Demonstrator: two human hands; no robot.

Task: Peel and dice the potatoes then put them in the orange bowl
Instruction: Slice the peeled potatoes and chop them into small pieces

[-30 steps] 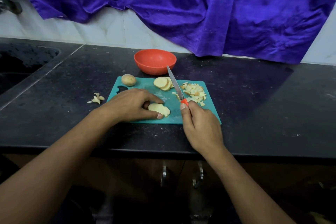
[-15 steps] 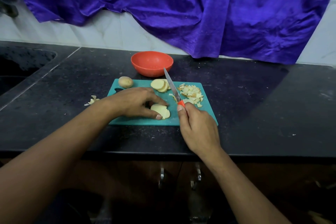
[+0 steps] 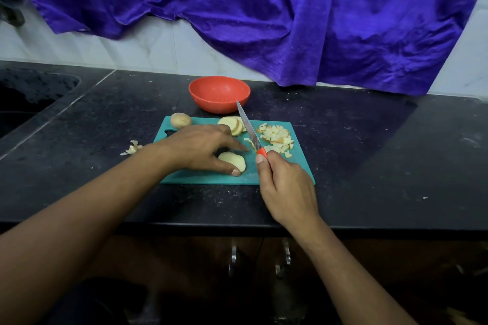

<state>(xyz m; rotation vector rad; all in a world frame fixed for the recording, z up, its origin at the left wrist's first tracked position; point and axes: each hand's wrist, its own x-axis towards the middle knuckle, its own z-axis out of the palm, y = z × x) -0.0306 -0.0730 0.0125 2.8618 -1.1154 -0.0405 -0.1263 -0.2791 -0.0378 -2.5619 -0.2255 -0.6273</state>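
Observation:
A teal cutting board (image 3: pixel 303 175) lies on the black counter. My left hand (image 3: pixel 200 149) rests over a small stack of potato slices (image 3: pixel 233 159) near the board's front, thumb and fingers pinching it. My right hand (image 3: pixel 286 187) grips an orange-handled knife (image 3: pixel 249 129), blade raised and pointing toward the orange bowl (image 3: pixel 219 93) behind the board. More potato slices (image 3: pixel 232 124) lie at the board's back, a heap of diced potato (image 3: pixel 277 137) at its right, and a whole unpeeled potato (image 3: pixel 180 120) at the back left corner.
Potato peels (image 3: pixel 132 149) lie on the counter left of the board. A sink (image 3: pixel 29 92) is sunk into the counter at far left. A purple cloth (image 3: pixel 264 13) hangs over the white tiled wall. Cabinet handles (image 3: pixel 232 258) show below the counter edge.
The view shifted slightly. My left hand keeps holding the front slices, fingers spread a little wider. The knife stays raised in my right hand.

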